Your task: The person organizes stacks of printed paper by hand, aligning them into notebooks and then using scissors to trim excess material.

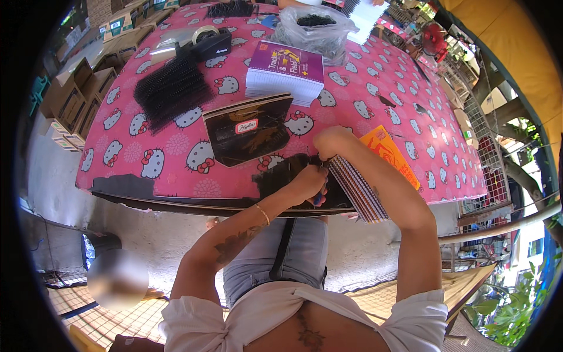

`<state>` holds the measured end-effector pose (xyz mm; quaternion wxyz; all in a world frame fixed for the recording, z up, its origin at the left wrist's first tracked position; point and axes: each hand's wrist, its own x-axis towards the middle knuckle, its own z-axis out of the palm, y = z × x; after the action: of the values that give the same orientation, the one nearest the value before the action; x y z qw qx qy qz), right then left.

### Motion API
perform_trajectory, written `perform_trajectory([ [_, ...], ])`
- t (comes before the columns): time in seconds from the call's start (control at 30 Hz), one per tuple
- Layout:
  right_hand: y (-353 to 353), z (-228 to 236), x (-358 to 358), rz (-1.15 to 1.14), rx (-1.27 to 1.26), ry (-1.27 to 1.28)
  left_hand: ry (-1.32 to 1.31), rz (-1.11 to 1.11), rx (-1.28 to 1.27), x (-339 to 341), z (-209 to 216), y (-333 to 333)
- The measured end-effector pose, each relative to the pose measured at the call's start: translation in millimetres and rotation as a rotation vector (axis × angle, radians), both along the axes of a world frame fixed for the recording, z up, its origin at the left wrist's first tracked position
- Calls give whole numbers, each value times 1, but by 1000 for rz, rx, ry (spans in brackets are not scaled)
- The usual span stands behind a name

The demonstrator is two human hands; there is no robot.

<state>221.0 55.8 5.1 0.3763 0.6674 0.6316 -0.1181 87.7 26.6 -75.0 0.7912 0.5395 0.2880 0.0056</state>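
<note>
A stack of spiral-bound notebooks (pixel 359 190) with an orange cover (pixel 392 154) lies at the table's near edge, its row of coils facing left. Over the far end of these coils bends my right hand (pixel 333 142), closed at the notebooks' corner; its fingertips are partly hidden. My left hand (pixel 309 183) is closed around a small blue-handled tool (pixel 319 198), right beside the coils. Most of that tool is covered by my fingers, so its kind does not show. Under my hands is a black patch (pixel 275 179) on the pink table cover.
A dark folded cardboard piece (pixel 249 132) stands left of my hands. Beyond it are black plastic binding coils (pixel 173 91), a tape dispenser (pixel 214 46), purple-covered books (pixel 286 70) and a clear plastic bag (pixel 314 38). Cardboard boxes (pixel 79 100) stand left of the table (pixel 176 146).
</note>
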Motion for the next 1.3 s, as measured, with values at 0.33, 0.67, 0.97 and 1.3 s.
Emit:
perform_trajectory([
  [0.33, -2, 10, -11, -65, 47, 24, 79, -72, -221, -2, -3, 16],
  [0.67, -1, 11, 10, 51, 178, 98, 140, -61, 72, -19, 18, 11],
  [0.97, -54, 41, 77, 2, 1054, 721, -380, 126, 124, -44, 16, 4],
  [1.3, -64, 10, 79, -133, 1142, 856, -343, 195, -74, -23, 15, -12],
])
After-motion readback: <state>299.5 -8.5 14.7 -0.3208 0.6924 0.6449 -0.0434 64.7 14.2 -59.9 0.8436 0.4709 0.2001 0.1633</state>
